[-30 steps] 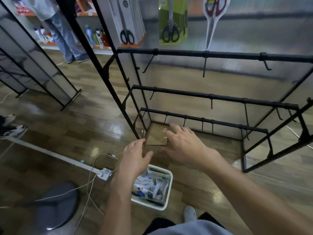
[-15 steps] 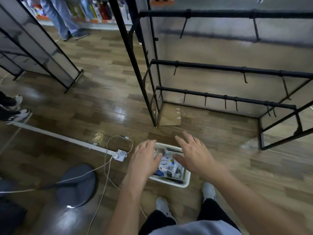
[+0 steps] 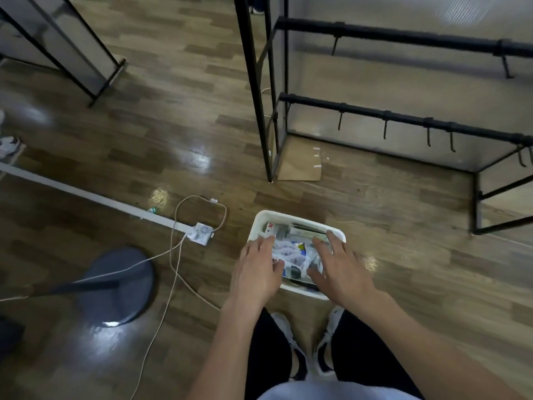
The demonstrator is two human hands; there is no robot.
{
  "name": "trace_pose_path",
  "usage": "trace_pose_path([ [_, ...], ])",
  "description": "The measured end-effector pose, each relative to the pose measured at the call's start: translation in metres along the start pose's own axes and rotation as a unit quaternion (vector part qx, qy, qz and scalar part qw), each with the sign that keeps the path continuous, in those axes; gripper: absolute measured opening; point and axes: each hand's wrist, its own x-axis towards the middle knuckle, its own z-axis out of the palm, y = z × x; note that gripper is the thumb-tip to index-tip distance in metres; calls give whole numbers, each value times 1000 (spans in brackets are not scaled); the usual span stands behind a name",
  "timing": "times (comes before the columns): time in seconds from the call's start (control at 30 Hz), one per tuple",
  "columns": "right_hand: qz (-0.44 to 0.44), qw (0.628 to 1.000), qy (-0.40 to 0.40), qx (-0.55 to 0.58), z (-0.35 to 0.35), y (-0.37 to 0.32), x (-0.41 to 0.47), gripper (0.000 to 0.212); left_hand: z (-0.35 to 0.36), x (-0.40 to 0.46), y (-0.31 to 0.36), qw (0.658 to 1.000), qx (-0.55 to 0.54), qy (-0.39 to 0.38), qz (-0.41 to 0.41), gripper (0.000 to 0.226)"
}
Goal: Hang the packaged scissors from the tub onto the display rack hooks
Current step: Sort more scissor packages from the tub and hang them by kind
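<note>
Down over the white tub [image 3: 261, 223] both hands now reach among the packs, where half a second ago they hovered short of its near rim — the view has tipped lower too. Left hand [image 3: 255, 272] and right hand [image 3: 340, 265] spread their fingers fairly wide and gripping nothing, fingertips touching the packaged scissors [image 3: 291, 251] lying between them. Which way the packs' long axes run cannot be told. Beyond the fingertips stands the display rack [image 3: 386, 115], its hooks [image 3: 428, 137] bare.
</note>
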Motion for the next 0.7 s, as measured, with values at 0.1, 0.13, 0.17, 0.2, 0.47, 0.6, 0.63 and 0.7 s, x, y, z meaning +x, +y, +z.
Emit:
trace_pose_path([
  [0.1, 2, 1000, -5, 9, 47, 23, 42, 73, 44, 39, -23, 1000, 5, 3, -4, 63],
  [0.13, 2, 1000, -3, 5, 64, 32, 57, 73, 62, 55, -33, 1000, 5, 2, -5, 64],
  [0.17, 5, 1000, -1, 2, 78, 40, 70, 72, 79, 69, -41, 1000, 3, -1, -8, 64],
  [0.2, 9, 1000, -1, 0, 93, 49, 83, 72, 96, 84, -50, 1000, 1, -5, -10, 65],
  [0.47, 17, 999, -50, -2, 235, 117, 190, 73, 260, 190, -114, 999, -18, -31, -20, 59],
  [0.6, -31, 994, -104, -32, 300, 143, 238, 84, 320, 227, -137, 999, -24, -34, -33, 61],
  [0.63, -45, 991, -123, -34, 314, 147, 248, 87, 332, 236, -142, 998, -29, -32, -36, 62],
  [0.7, -53, 986, -151, -35, 340, 153, 263, 86, 350, 247, -152, 997, -58, -25, -52, 61],
])
